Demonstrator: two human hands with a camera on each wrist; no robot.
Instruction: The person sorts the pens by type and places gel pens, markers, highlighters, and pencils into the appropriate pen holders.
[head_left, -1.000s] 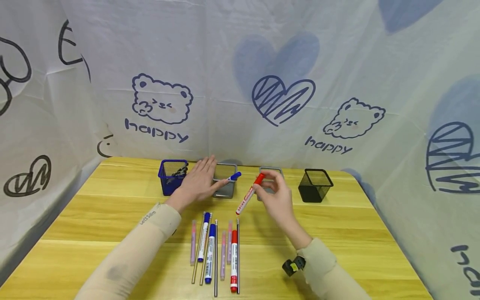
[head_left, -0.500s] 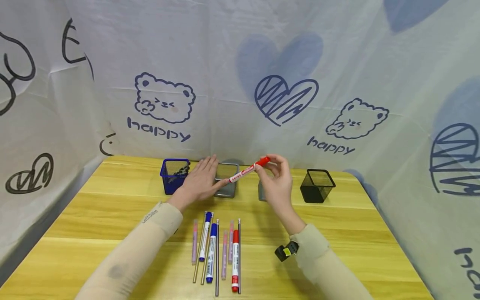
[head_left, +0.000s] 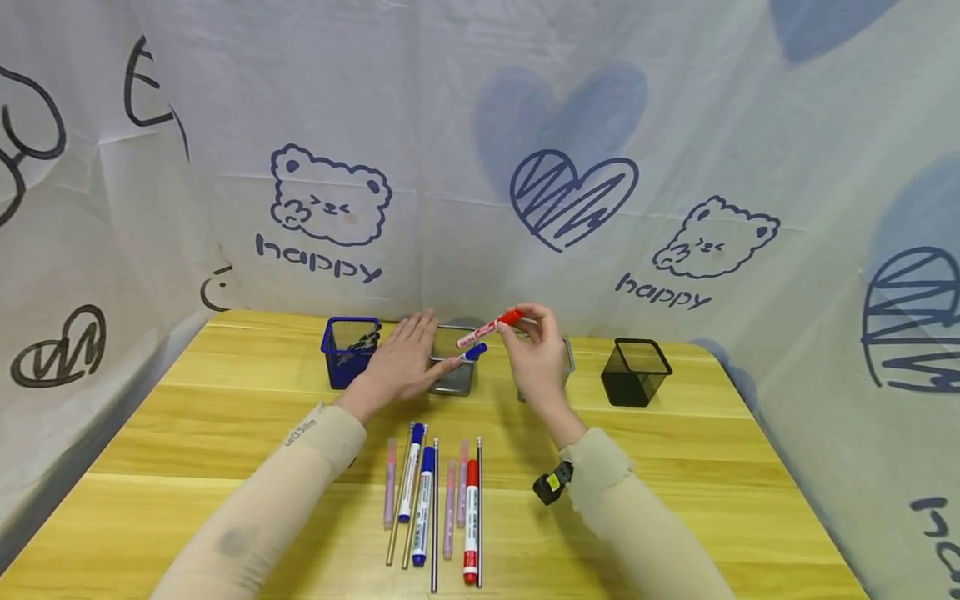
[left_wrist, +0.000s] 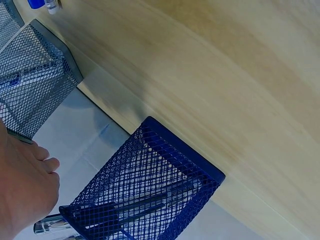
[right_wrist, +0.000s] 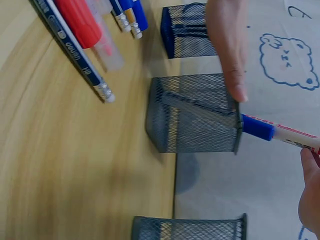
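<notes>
In the head view my right hand pinches a red-capped marker near its cap. The marker's white end slants down to the left, over a grey mesh pen holder. A blue-capped marker stands in that holder with its cap above the rim, seen too in the right wrist view. My left hand rests along the holder's left side, fingers straight, thumb at the front rim. Beside it stands a blue mesh pen holder holding several black pens.
A second grey holder is partly hidden behind my right hand. Farther right stands a black mesh holder. Several markers, pencils and pink pens lie in front, among them a red marker and a blue marker. A printed cloth hangs behind.
My right hand has raised the red marker and carried it left over the grey holder, tilting it flatter. My left hand has stayed by the holder.
</notes>
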